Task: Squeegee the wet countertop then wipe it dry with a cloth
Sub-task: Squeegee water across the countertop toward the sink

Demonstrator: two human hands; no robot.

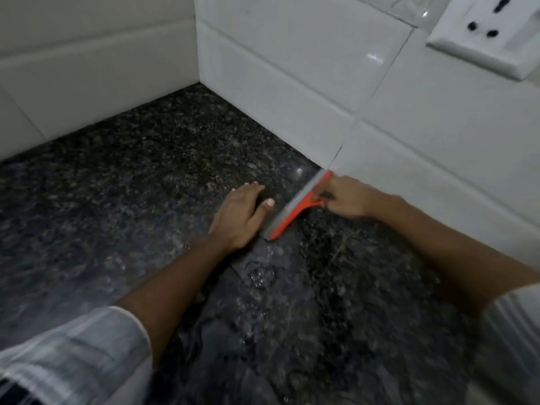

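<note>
An orange squeegee (298, 206) with a grey blade lies edge-down on the dark speckled granite countertop (131, 176), its far end close to the tiled wall. My right hand (346, 197) is shut on its orange handle. My left hand (241, 213) rests flat on the stone just left of the blade, fingers spread, holding nothing. Water pools and streaks (258, 273) glisten on the counter in front of the squeegee. No cloth is in view.
White wall tiles (292, 83) close the counter at the back and right, meeting in a corner (198, 83). A white socket plate (491, 33) sits on the wall at top right. Striped sleeves cover both upper arms.
</note>
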